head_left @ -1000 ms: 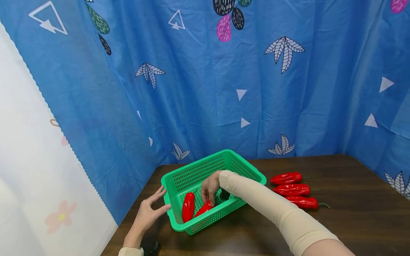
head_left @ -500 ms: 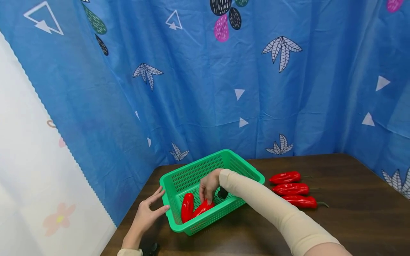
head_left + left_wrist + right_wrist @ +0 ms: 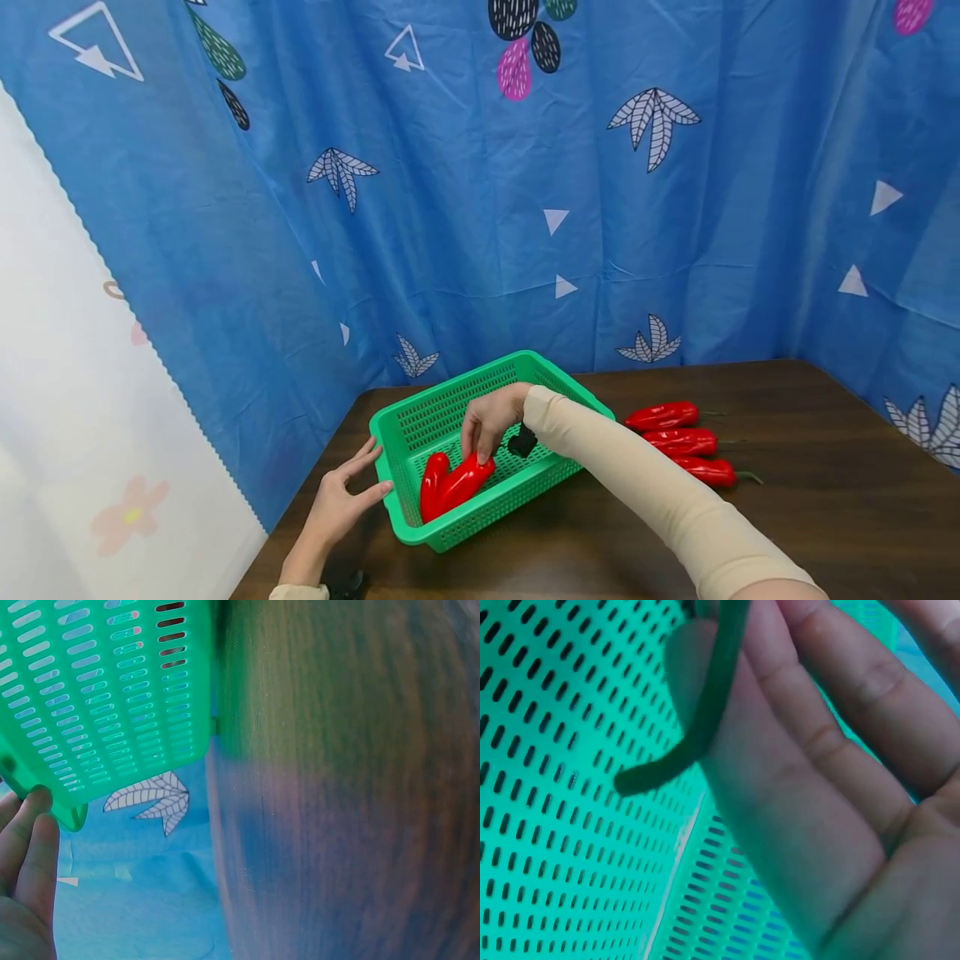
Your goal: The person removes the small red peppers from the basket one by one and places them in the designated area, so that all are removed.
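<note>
A green plastic basket (image 3: 510, 502) with slotted walls stands on the dark wooden table. Inside it lies one red chili pepper (image 3: 431, 487) along the left end. My right hand (image 3: 491, 417) reaches into the basket and pinches the top end of a second red chili pepper (image 3: 463, 487), which slants against the first. Its green stem (image 3: 718, 697) crosses in front of the thumb in the right wrist view. My left hand (image 3: 333, 504) rests its spread, fairly straight fingers and thumb on the basket's left rim; its fingertips (image 3: 39, 801) show at the rim in the left wrist view.
Three more red chili peppers lie in a row right of the basket: a far one (image 3: 663, 415), a middle one (image 3: 686, 442) and a near one (image 3: 708, 472), stems rightward. A blue patterned curtain (image 3: 450, 208) hangs behind the table (image 3: 825, 500). A white cloth (image 3: 67, 400) hangs at left.
The pepper in my right hand has come in beside the first one and now lies against it. My right hand has shifted slightly up and away from it. The left hand stays at the rim.
</note>
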Available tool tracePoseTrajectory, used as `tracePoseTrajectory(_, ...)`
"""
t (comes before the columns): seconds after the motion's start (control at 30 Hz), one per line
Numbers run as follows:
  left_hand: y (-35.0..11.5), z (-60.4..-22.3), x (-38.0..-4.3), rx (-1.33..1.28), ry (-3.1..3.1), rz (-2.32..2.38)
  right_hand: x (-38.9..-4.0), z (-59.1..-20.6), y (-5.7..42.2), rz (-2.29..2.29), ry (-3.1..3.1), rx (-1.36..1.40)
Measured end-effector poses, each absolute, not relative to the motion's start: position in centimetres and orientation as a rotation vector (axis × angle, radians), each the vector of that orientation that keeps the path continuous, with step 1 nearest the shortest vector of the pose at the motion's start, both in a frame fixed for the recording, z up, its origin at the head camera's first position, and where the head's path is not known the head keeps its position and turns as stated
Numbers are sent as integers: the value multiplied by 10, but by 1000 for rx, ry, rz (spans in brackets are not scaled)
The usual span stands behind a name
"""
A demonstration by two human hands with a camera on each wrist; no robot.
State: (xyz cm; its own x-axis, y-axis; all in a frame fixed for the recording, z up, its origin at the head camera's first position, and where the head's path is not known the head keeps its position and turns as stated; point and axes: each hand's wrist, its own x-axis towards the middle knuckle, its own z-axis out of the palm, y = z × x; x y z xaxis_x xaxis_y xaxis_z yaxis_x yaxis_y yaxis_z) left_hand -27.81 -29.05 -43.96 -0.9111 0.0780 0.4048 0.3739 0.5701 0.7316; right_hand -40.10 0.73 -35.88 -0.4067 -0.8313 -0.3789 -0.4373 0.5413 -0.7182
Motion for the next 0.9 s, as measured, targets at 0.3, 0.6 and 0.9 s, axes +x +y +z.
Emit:
tracePoseTrajectory(0.3,-291,-439,-278,-378,-2476,-1268,-398,-352,20,-794,2072,-1016)
tracePoseTrajectory(0.6,-291,-438,-277,-378,-2477,-1285,-391,-336,32,-899,2092,-1036)
tracePoseTrajectory(0.9,-291,-439,-277,-381,-2479,-1303,-379,-325,48,-1042,2135,-935)
